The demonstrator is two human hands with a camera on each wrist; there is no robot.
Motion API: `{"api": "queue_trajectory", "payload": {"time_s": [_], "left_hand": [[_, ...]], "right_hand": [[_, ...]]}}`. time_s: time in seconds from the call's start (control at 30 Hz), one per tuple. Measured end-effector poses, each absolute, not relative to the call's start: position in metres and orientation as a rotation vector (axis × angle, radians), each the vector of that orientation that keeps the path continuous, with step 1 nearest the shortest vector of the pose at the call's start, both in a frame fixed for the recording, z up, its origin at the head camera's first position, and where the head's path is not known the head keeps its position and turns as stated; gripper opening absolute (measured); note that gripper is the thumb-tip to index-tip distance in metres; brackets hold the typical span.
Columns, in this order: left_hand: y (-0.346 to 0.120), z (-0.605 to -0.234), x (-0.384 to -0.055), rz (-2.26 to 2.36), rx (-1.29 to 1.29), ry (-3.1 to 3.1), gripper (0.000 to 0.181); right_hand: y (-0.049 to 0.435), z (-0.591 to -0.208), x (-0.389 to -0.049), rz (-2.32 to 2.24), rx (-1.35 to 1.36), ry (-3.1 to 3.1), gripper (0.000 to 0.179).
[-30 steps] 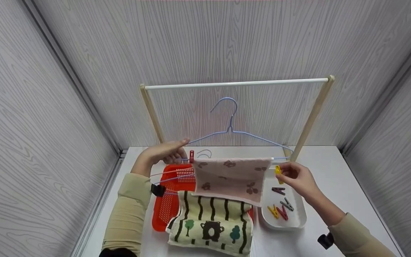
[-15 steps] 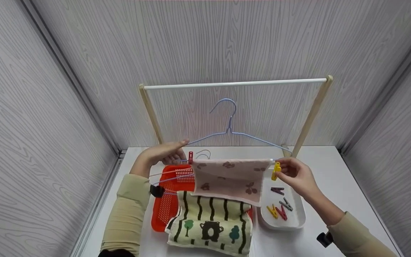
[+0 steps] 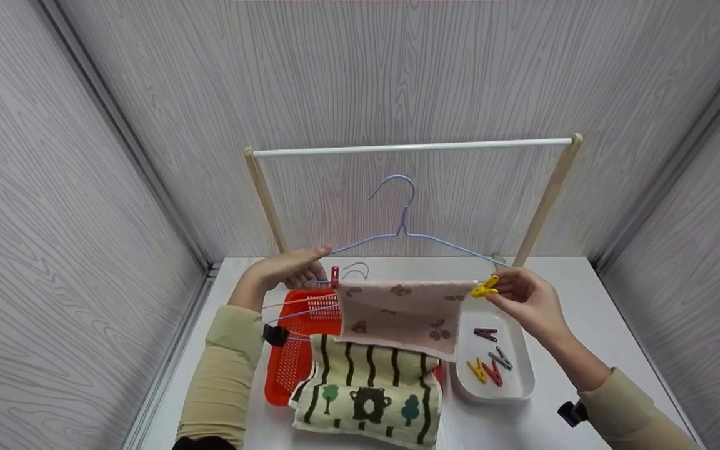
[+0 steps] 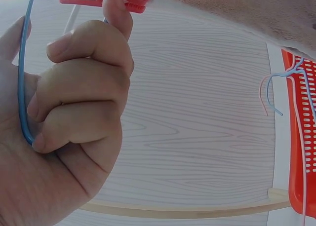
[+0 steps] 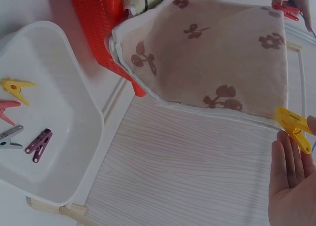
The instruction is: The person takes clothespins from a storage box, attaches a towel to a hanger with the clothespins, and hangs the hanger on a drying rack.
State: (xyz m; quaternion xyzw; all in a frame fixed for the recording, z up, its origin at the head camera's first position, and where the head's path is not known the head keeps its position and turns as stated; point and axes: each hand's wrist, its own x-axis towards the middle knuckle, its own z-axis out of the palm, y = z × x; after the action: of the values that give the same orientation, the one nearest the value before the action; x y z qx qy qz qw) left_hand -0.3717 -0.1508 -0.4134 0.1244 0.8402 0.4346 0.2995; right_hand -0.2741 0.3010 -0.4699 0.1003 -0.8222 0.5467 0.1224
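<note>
In the head view a blue wire hanger (image 3: 404,220) is held up with a pink patterned towel (image 3: 407,315) draped over its bottom bar. My left hand (image 3: 285,269) grips the hanger's left end; in the left wrist view the fingers curl round the blue wire (image 4: 21,83). Beside that hand a red clothespin (image 3: 335,277) sits at the towel's upper left corner. My right hand (image 3: 532,301) pinches a yellow clothespin (image 3: 486,287) at the towel's upper right corner. The right wrist view shows the yellow clothespin's (image 5: 293,128) tip over the towel edge.
A white tray (image 3: 525,375) with several loose clothespins stands right. A red basket (image 3: 280,375) holds more hangers, and a striped cream towel (image 3: 369,390) lies over it. Behind rises a rack with a white rail (image 3: 413,147) and wooden posts (image 3: 547,200).
My right hand has brought the yellow clothespin left and up to the towel's upper right corner, turning it from upright to sideways. The left hand keeps its grip on the hanger.
</note>
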Motion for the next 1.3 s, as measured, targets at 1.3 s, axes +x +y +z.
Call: {"api": "queue_trajectory", "payload": {"time_s": [1.3], "left_hand": [[-0.1491,-0.4114,-0.3711,1.144,0.352,2.226,0.069]], "right_hand": [[0.3041,-0.4672,-0.2816,0.933,0.768,-2.197,0.03]]}}
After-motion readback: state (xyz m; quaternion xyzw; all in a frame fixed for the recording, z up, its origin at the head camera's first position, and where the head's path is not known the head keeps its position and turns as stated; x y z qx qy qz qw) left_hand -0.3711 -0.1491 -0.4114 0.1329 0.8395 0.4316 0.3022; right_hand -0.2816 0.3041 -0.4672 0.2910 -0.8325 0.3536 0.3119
